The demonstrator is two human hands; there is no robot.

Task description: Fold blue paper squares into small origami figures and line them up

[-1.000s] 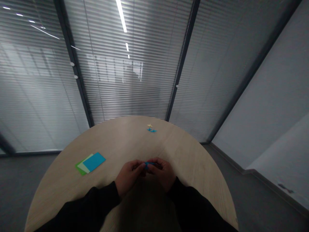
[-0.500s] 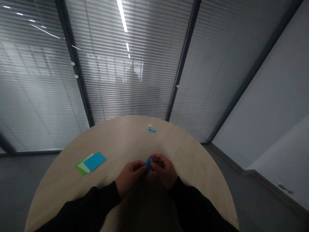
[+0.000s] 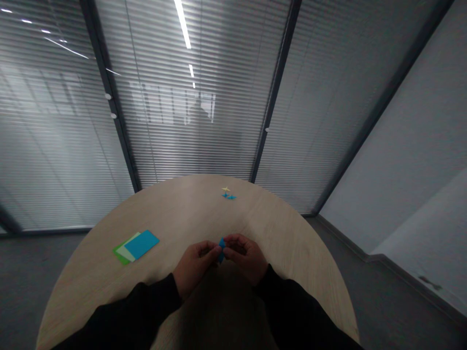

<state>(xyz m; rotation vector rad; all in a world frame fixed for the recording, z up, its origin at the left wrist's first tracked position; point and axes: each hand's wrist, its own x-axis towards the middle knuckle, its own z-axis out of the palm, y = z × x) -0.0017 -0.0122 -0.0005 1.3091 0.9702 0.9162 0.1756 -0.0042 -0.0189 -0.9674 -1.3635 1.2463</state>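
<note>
Between my two hands is a small piece of folded blue paper (image 3: 221, 243), held over the near part of the table. My left hand (image 3: 196, 265) pinches its left side with thumb and fingers. From the right, my right hand (image 3: 246, 257) grips it in a pinch too. Fingertips cover much of the paper, so its exact folded shape is hidden. Farther off, two small blue origami figures (image 3: 231, 197) and a yellow origami figure (image 3: 225, 188) lie close together; they look like folded birds.
To the left of my hands lies a fanned pile of paper sheets, with a blue sheet (image 3: 142, 244) on top of pale green and green ones. The round wooden table (image 3: 292, 257) ends near a glass partition with blinds (image 3: 197, 146). A white wall (image 3: 408, 194) stands at right.
My right fingers have drawn slightly closer to the left ones, and less of the blue paper shows between them. The whole view has shifted a little.
</note>
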